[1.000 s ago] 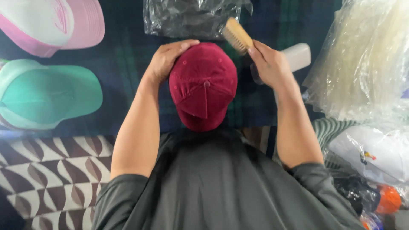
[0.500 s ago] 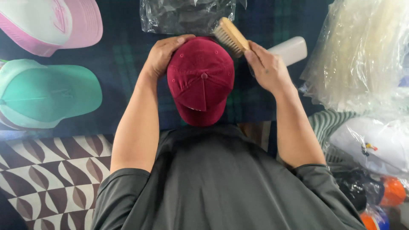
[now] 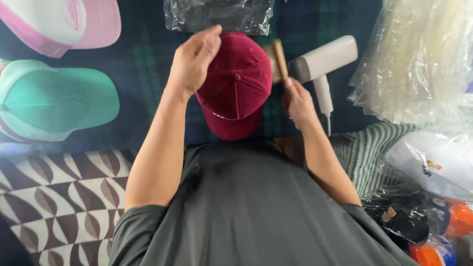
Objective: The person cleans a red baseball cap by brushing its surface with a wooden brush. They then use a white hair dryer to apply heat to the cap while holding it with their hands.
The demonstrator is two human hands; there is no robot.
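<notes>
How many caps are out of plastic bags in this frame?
3: a maroon cap at centre held by the left hand, a green cap at left, a pink-and-white cap top left. Bags may hide more.

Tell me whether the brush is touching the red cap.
Touching. The head view shows the brush, held in the right hand, pressed bristles-first against the side of the red cap, with no gap between them.
</notes>
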